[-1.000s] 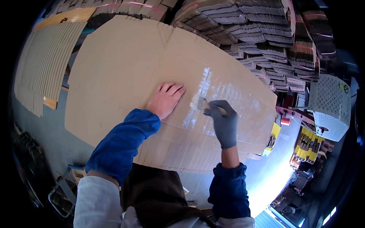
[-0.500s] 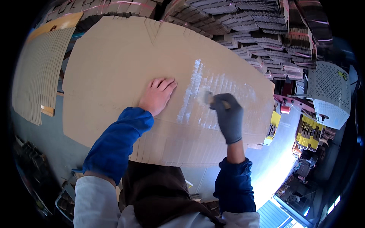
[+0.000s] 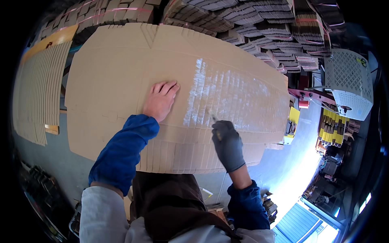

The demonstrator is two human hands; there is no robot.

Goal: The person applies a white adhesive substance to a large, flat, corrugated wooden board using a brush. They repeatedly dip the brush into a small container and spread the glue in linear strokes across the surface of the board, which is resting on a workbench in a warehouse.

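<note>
A large brown cardboard sheet (image 3: pixel 117 77) spreads out in front of me, its near edge close to my apron. My bare left hand (image 3: pixel 161 101) lies flat on its middle, fingers stretched out. My right hand (image 3: pixel 227 146), in a dark grey glove, is closed around a small brush (image 3: pixel 214 118). The brush is slightly blurred, and most of its handle is hidden by the glove. Its tip is over the lower part of a patch of whitish wet-looking streaks (image 3: pixel 231 97), which covers the right half of the sheet in rows.
Tied stacks of folded cardboard (image 3: pixel 267 28) line the far side. Layered cardboard sheets (image 3: pixel 36 89) with a wooden board (image 3: pixel 54 38) stand at the left. To the right are a perforated white metal cover (image 3: pixel 349 77) and a yellow-and-dark stack (image 3: pixel 334 129).
My right hand has drawn the brush nearer to me and a little left. The whitish streaks look denser. My left hand stays flat on the sheet; the whole view has shifted slightly.
</note>
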